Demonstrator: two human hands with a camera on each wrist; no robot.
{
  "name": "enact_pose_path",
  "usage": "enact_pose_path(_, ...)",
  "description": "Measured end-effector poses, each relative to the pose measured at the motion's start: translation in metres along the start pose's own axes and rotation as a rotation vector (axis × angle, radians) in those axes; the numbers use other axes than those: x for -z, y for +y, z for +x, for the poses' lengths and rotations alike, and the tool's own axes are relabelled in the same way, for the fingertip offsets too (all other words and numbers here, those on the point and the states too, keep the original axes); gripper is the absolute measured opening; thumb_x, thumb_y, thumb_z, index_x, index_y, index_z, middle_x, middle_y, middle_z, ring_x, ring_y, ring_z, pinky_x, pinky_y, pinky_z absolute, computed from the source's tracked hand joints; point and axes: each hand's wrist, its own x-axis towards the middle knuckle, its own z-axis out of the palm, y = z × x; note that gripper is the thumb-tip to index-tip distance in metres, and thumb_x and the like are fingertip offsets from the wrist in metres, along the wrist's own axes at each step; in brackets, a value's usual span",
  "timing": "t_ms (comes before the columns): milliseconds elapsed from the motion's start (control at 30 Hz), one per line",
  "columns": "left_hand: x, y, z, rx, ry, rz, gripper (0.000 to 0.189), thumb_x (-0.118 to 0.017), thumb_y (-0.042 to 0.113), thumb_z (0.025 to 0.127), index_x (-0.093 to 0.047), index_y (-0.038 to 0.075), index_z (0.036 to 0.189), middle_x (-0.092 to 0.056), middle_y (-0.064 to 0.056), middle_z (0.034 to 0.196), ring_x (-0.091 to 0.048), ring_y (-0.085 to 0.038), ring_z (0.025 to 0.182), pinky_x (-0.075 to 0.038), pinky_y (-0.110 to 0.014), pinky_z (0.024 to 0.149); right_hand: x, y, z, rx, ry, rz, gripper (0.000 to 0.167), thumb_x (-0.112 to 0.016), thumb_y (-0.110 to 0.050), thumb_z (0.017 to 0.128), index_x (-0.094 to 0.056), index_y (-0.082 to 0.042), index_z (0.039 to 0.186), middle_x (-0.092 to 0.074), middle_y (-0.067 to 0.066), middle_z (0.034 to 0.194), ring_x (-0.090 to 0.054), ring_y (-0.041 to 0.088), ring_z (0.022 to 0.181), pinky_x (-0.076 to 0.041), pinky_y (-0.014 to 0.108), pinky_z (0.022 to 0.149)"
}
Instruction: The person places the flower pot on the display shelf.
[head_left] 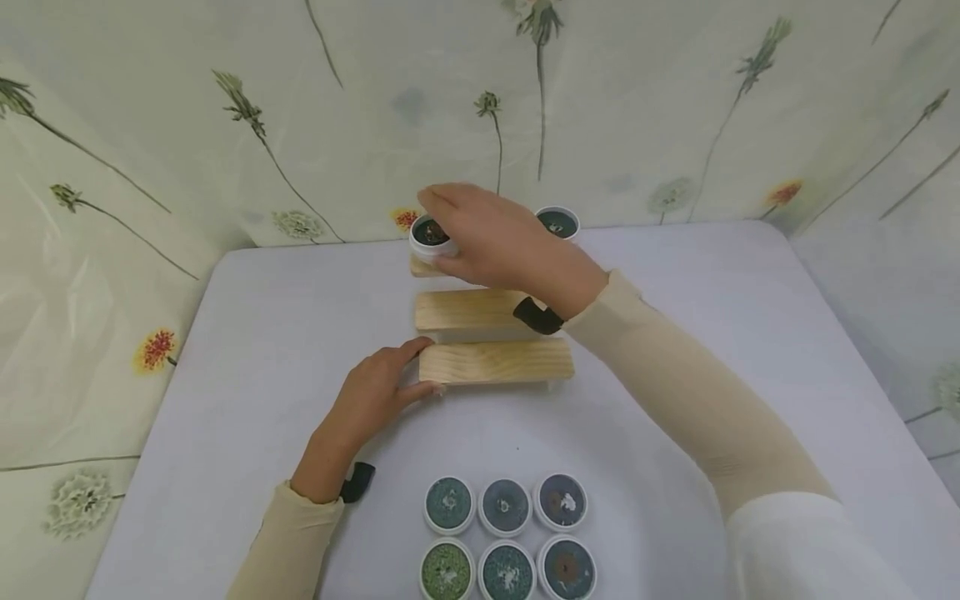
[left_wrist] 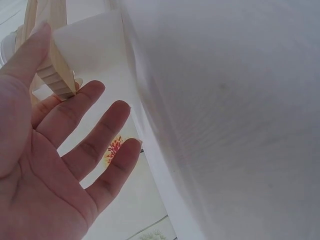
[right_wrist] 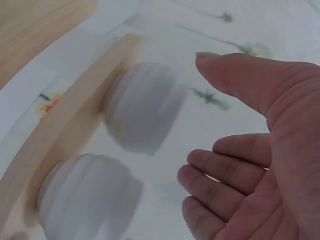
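White jars (head_left: 557, 223) stand on the rear wooden step (right_wrist: 71, 107).

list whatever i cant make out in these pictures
Head: back step, its middle hidden by the right hand.
Head: middle step, its right end hidden by wrist and black band.
Right wrist: white cups, contents hidden by their walls.
Left wrist: pale round thing, cut off by left edge.

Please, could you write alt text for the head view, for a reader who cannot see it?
A person's right hand is beside a white tub on the rear wooden board; the left hand holds the left end of the front board. A middle board lies between, and six tubs stand in two rows nearer the person.
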Motion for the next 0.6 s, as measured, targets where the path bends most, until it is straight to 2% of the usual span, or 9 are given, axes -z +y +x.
enact_pose_path(67, 0.0, 0.0, 0.0, -0.005, 0.002, -0.004, 0.071, -0.084, 0.039, 0.088, -0.056, 0.015, 0.149, -0.07, -0.016, 0.128, -0.067, -0.036, 0.117, -0.053, -0.055, 0.095, 0.003, -0.008, -0.011, 0.036, 0.031, 0.006, 0.073, -0.07, -0.03, 0.102, -0.037, 0.0, 0.159, -0.041, 0.015, 0.161, -0.039, 0.031, 0.148, -0.036, 0.041, 0.117)
enact_pose_path(200, -0.001, -0.002, 0.0, -0.018, 0.011, -0.009, 0.07, -0.085, 0.039, 0.088, -0.058, 0.015, 0.148, -0.071, -0.014, 0.127, -0.067, -0.036, 0.116, -0.053, -0.055, 0.094, 0.001, -0.024, -0.038, 0.138, 0.076, 0.033, 0.066, -0.072, -0.031, 0.101, -0.046, -0.003, 0.154, -0.049, 0.013, 0.155, -0.049, 0.029, 0.141, -0.046, 0.043, 0.108)
enact_pose_path(400, 0.0, -0.004, 0.001, -0.022, 0.017, -0.035, 0.067, -0.084, 0.038, 0.089, -0.059, 0.016, 0.147, -0.071, -0.011, 0.128, -0.067, -0.034, 0.117, -0.052, -0.055, 0.097, -0.026, -0.049, -0.073, 0.363, 0.141, 0.028, 0.054, -0.076, -0.029, 0.097, -0.06, -0.002, 0.141, -0.063, 0.013, 0.138, -0.061, 0.029, 0.125, -0.051, 0.041, 0.102)
enact_pose_path(500, -0.001, -0.005, 0.001, -0.02, 0.007, -0.02, 0.062, -0.083, 0.033, 0.092, -0.059, 0.018, 0.147, -0.072, -0.011, 0.125, -0.067, -0.033, 0.115, -0.053, -0.054, 0.095, -0.045, -0.063, -0.086, 0.442, 0.065, 0.003, 0.055, -0.08, -0.03, 0.094, -0.062, -0.004, 0.139, -0.065, 0.009, 0.134, -0.063, 0.025, 0.12, -0.051, 0.037, 0.101)
enact_pose_path(600, -0.002, -0.005, 0.001, -0.02, 0.003, 0.0, 0.063, -0.083, 0.031, 0.092, -0.058, 0.018, 0.148, -0.072, -0.011, 0.125, -0.068, -0.033, 0.113, -0.053, -0.053, 0.094, -0.063, -0.078, -0.097, 0.479, -0.072, -0.026, 0.064, -0.083, -0.036, 0.091, -0.059, -0.007, 0.143, -0.063, 0.006, 0.138, -0.062, 0.023, 0.122, -0.049, 0.036, 0.104)
